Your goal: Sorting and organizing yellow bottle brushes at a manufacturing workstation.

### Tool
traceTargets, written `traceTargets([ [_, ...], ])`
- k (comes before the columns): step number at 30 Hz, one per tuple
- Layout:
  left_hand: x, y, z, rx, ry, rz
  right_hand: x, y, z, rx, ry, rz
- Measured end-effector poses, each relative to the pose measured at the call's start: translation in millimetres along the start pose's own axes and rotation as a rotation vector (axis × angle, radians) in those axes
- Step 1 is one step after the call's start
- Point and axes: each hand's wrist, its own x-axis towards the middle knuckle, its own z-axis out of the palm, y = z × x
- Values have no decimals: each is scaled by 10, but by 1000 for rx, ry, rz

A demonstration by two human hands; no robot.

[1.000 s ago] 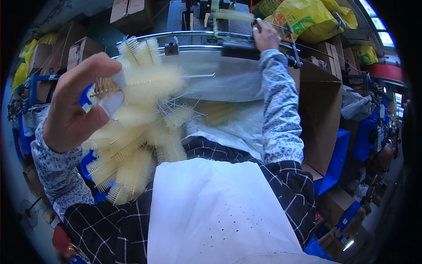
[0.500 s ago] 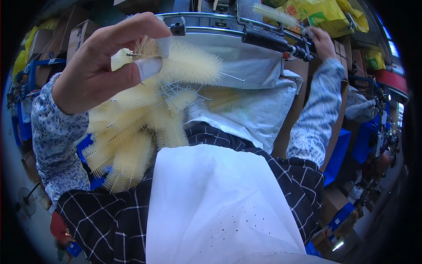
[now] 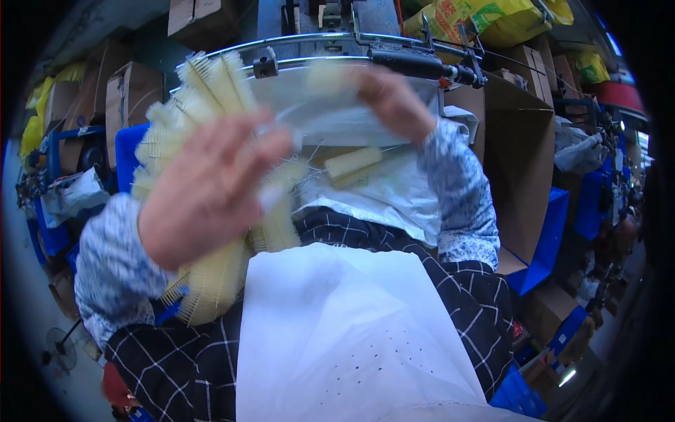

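Note:
My left hand is smeared by motion over a heap of pale yellow bristle brushes with twisted wire stems. White tape wraps its thumb; whether the fingers hold anything is unclear. Up by the machine's rails, my right hand is blurred too, its fingers closed at one end of a pale yellow blur that looks like a brush. Between the hands, a single brush lies on the white plastic sheet, close to several bare wire stems.
A machine with curved metal rails and a black cylinder crosses beyond my hands. To the right stands an open cardboard box in a blue crate. Yellow bags sit at the far right; a white apron covers my lap.
My right hand has swung left from the machine's right end, where a brush no longer shows. My left hand has come down and right from the rail, no longer visibly pinching its brush.

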Motion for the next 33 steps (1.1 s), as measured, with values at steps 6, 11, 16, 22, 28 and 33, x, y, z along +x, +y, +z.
traceTargets([
  [6, -356, 33, 709, 196, -569, 239, 635, 455, -884, -1473, 502, 46],
  [11, -388, -65, 980, 380, -617, 76, 792, 509, -904, -1572, 462, 91],
  [16, -301, -168, 978, 288, -750, 85, 849, 527, -918, -1501, 408, 112],
  [22, -209, -173, 956, 256, -690, 81, 842, 535, -891, -1511, 416, 91],
  [28, -142, -178, 960, 213, -852, -126, 836, 446, -876, -1623, 450, -29],
  [33, -219, -238, 1034, 332, -684, 33, 845, 467, -883, -1645, 458, -11],
])
